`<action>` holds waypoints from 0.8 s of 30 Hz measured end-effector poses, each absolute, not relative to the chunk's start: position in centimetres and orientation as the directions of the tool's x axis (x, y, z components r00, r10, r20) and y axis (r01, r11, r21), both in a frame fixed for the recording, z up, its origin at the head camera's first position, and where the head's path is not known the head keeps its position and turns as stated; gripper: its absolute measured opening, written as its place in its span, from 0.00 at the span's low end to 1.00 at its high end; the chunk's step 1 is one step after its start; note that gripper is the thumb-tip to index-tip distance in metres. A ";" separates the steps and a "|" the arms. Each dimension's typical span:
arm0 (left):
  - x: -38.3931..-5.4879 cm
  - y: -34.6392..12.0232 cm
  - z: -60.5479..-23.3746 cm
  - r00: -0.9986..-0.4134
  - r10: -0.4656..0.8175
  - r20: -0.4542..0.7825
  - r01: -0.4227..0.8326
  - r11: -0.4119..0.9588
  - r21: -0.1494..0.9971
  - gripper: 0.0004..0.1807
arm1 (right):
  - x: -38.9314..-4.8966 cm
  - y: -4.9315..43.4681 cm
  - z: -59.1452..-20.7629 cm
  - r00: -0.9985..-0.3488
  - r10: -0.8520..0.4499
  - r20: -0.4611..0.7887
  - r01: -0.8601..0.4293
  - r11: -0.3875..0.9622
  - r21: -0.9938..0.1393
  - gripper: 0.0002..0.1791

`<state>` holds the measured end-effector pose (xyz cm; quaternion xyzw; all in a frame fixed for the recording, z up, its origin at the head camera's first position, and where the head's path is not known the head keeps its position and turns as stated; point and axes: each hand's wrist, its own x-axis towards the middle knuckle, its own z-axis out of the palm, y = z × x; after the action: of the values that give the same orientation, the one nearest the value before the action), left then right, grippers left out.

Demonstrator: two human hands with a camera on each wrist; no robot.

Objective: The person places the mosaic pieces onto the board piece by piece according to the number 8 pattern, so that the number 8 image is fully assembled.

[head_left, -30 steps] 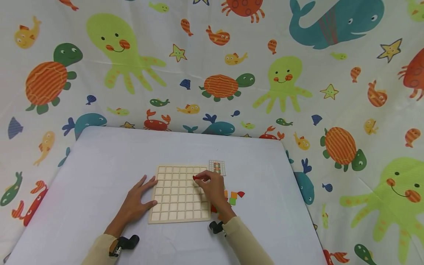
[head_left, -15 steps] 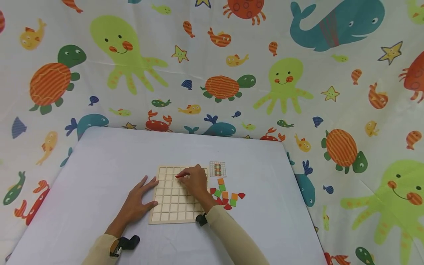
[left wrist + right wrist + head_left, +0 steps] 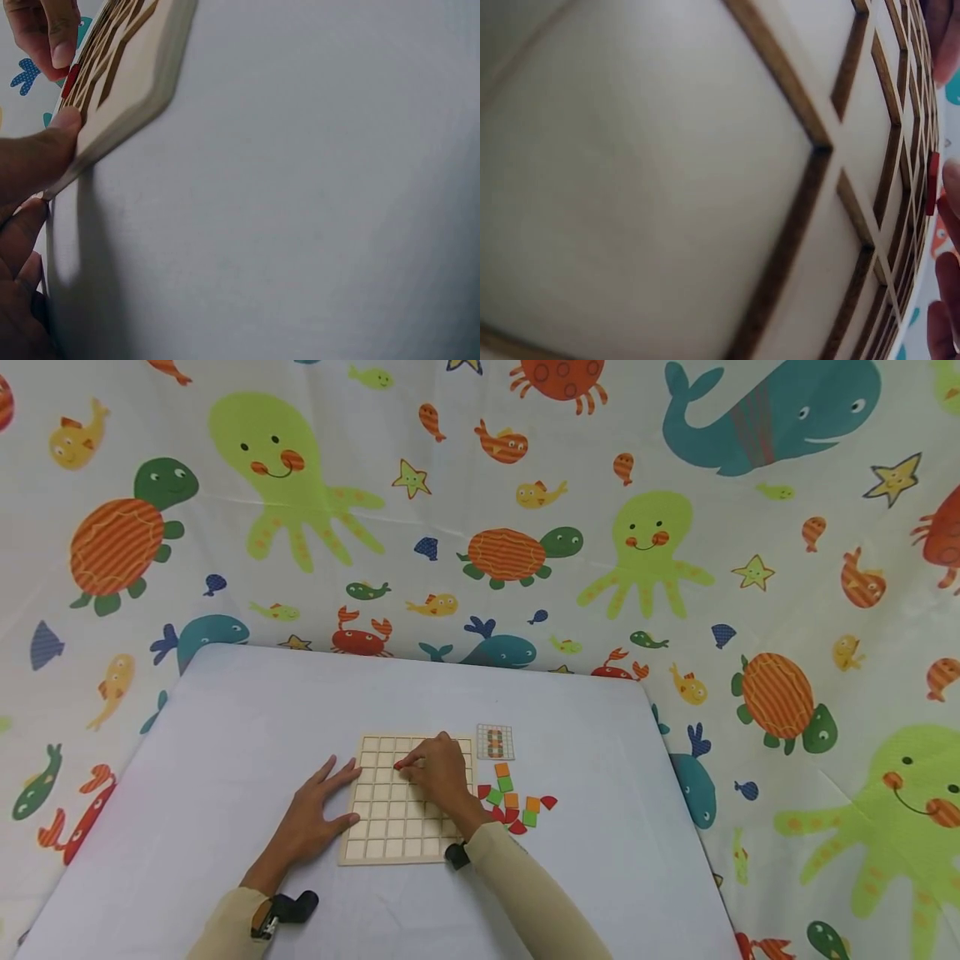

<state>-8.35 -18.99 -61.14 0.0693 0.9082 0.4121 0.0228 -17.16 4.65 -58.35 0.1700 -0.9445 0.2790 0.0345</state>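
Observation:
A wooden grid board (image 3: 375, 832) with square recesses lies on the white table. My left hand (image 3: 309, 810) rests at its left side with the fingers spread, the thumb and fingertips touching the edge. In the left wrist view, the left thumb (image 3: 60, 139) lies on the board's rim. Over the upper middle of the grid, my right hand (image 3: 438, 774) pinches a small red piece (image 3: 398, 767) between thumb and fingers. That red piece (image 3: 70, 80) stands on edge at the grid in the left wrist view. The right palm and forearm hide part of the board's right side.
Right of the board lie loose flat pieces: orange squares (image 3: 502, 770), green squares (image 3: 530, 818) and red quarter-round pieces (image 3: 549, 802). Behind them is a small pattern card (image 3: 495, 742) with a printed grid. A sea-animal cloth (image 3: 450, 485) hangs behind the table.
My right hand has moved left across the board with the red piece, then slightly down toward a recess. The left hand has stayed at the board's left edge.

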 end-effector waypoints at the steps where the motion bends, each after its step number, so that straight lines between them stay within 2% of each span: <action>1: -8.4 -19.0 -61.1 -0.989 0.144 0.016 0.107 0.653 0.750 0.44 | -17.2 4.7 -58.3 -0.941 -0.303 0.148 -0.335 0.788 -0.516 0.04; 6: -8.4 -19.0 -61.2 -0.990 0.139 0.021 0.108 0.655 0.748 0.45 | -17.4 4.7 -58.4 -0.953 -0.280 0.113 -0.295 0.785 -0.544 0.03; 19: -8.3 -18.9 -61.2 -0.989 0.138 0.051 0.130 0.660 0.740 0.45 | -17.9 4.4 -58.4 -0.969 -0.209 0.131 -0.246 0.767 -0.593 0.03; 24: -8.3 -18.9 -61.1 -0.988 0.140 0.061 0.139 0.658 0.741 0.45 | -18.0 4.2 -58.6 -0.979 -0.182 0.092 -0.201 0.782 -0.591 0.03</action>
<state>-8.27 -18.92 -61.15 0.0765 0.9104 0.4067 0.0007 -17.98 4.16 -58.60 0.1014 -0.9437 0.3145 0.0147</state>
